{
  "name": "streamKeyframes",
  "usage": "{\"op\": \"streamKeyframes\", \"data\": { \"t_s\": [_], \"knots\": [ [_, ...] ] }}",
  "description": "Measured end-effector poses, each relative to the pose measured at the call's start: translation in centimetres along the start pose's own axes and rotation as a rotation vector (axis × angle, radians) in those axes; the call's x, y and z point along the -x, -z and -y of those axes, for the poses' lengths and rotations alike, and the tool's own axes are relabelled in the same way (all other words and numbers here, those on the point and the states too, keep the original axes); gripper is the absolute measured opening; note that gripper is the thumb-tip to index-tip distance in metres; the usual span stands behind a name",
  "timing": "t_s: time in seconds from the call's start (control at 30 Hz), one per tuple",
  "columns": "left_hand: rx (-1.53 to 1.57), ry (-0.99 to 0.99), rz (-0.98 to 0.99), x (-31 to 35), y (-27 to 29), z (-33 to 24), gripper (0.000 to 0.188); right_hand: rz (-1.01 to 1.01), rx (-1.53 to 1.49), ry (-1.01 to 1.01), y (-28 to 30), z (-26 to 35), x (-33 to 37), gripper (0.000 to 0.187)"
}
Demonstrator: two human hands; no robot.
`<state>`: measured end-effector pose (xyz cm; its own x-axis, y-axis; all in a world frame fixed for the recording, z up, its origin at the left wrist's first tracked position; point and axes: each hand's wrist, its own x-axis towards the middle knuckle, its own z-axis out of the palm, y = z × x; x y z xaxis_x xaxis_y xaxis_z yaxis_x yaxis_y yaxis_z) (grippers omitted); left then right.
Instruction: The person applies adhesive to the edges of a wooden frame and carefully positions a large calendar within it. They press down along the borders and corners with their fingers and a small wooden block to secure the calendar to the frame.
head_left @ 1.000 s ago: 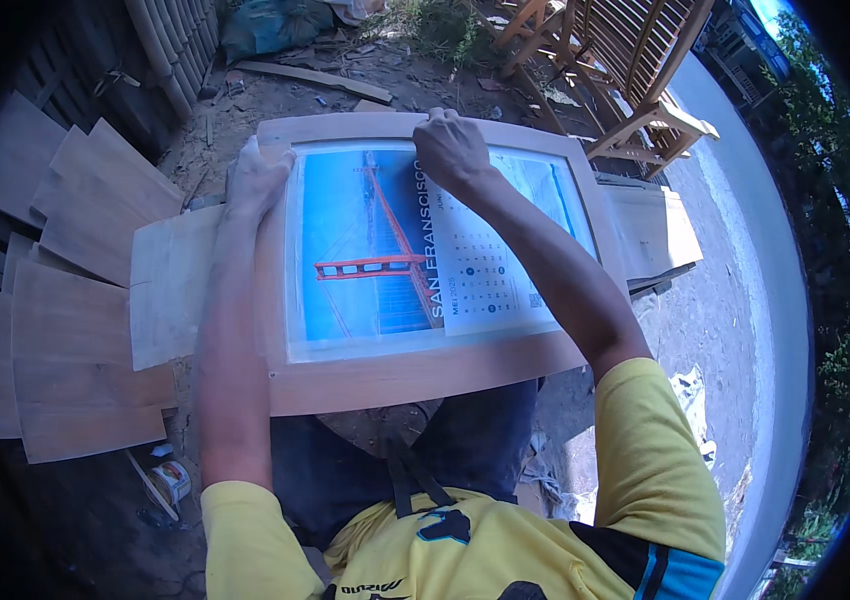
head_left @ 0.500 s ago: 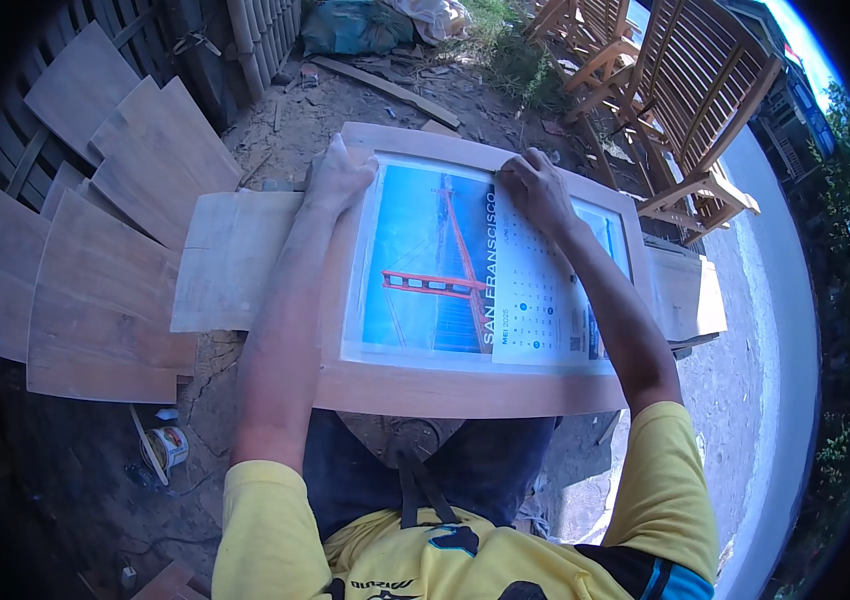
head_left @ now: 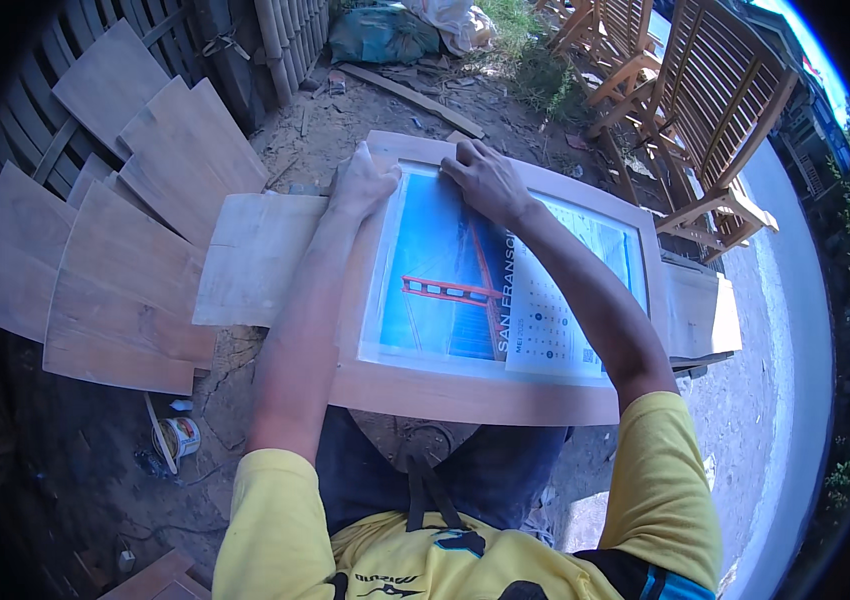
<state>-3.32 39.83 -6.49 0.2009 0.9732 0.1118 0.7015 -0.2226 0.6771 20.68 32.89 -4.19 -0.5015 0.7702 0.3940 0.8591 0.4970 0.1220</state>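
A wooden panel (head_left: pixel 485 398) with a raised border lies across my lap. Set inside it is a calendar sheet (head_left: pixel 435 320) with a red bridge on blue, turned sideways, with a pale band along its margin. My left hand (head_left: pixel 365 182) rests at the far left corner of the panel, fingers bent and the thumb side at the sheet's corner. Just right of it, my right hand (head_left: pixel 485 182) bends over the sheet's far edge, fingers curled and pressed down. Whatever thin thing either hand pinches there is hidden. My right forearm covers part of the calendar's printed half.
Several thin wooden boards (head_left: pixel 125 270) lean against a dark slatted fence at the left. Pale boards (head_left: pixel 260 260) stick out from under the panel. A small tub (head_left: pixel 180 437) stands on the ground at lower left. Slatted wooden chairs (head_left: pixel 715 110) stand at far right beside a paved strip.
My right hand has slid left along the sheet's far edge, closer to my left hand. The left hand stays at the corner. The whole view has shifted slightly.
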Motion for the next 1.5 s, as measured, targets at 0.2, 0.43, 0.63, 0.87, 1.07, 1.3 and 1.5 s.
{"op": "streamKeyframes", "data": {
  "t_s": [0.2, 0.43, 0.63, 0.87, 1.07, 1.3, 1.5],
  "knots": [
    [0.017, -0.078, 0.010, -0.6, -1.1, 0.5, 0.082, 0.032, -0.037, -0.021, -0.7, 1.5, -2.3, 0.026],
    [0.034, -0.074, 0.022, -0.8, 0.1, 0.8, 0.079, 0.167, 0.164, -0.131, 6.0, -7.7, 13.2, 0.017],
    [-0.014, -0.069, 0.020, -0.6, -0.5, -0.1, 0.077, 0.338, 0.430, -0.517, 11.6, -13.4, 23.9, 0.014],
    [0.000, -0.050, 0.029, -0.7, -0.7, 0.2, 0.070, 0.119, 0.270, -1.061, 11.9, -12.5, 23.1, 0.019],
    [0.042, -0.037, 0.043, -1.2, -1.0, -0.1, 0.063, 0.313, 0.409, -0.952, 12.0, -6.7, 27.2, 0.020],
    [-0.012, -0.088, 0.032, -0.8, 0.6, 1.6, 0.063, 0.257, 0.383, -0.973, 11.7, -0.9, 28.8, 0.020],
    [0.008, -0.112, 0.062, -1.5, -2.5, -0.9, 0.063, 0.174, 0.529, -0.863, 9.8, -13.5, 26.7, 0.020]
  ]
}}
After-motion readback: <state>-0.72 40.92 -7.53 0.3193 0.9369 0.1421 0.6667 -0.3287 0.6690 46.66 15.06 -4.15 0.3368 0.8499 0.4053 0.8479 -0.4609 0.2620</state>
